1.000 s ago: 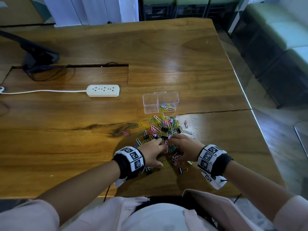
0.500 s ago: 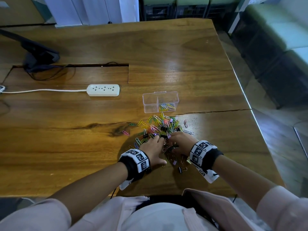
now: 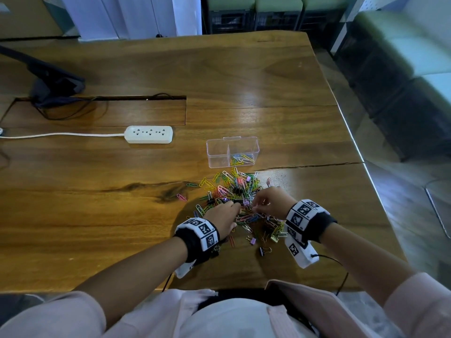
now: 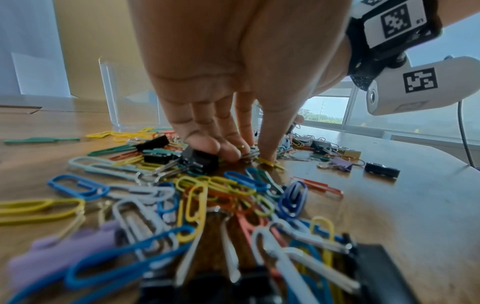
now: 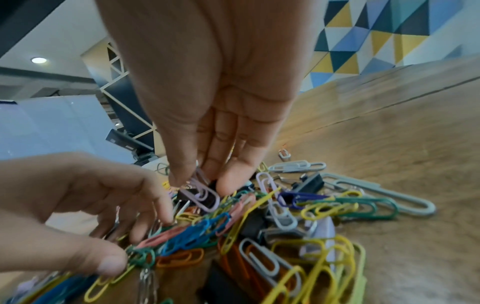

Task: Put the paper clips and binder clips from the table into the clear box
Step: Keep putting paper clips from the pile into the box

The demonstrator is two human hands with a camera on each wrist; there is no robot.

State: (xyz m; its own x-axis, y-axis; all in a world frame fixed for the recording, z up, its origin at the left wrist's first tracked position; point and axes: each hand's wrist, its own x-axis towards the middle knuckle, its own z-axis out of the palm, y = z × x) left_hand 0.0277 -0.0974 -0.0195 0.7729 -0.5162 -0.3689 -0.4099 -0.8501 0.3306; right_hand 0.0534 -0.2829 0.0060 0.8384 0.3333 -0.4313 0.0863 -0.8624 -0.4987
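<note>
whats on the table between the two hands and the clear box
In the head view, the far part of the clip pile fills the stretch from the left hand and right hand nearly to the clear box.

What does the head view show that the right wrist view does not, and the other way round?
Only the head view shows the clear box with paper clips in its right compartment, the power strip and both wristbands. Only the right wrist view shows the right hand pinching a lilac paper clip between thumb and fingers. Both show the clip pile on the table and the left hand with its fingers in it.
</note>
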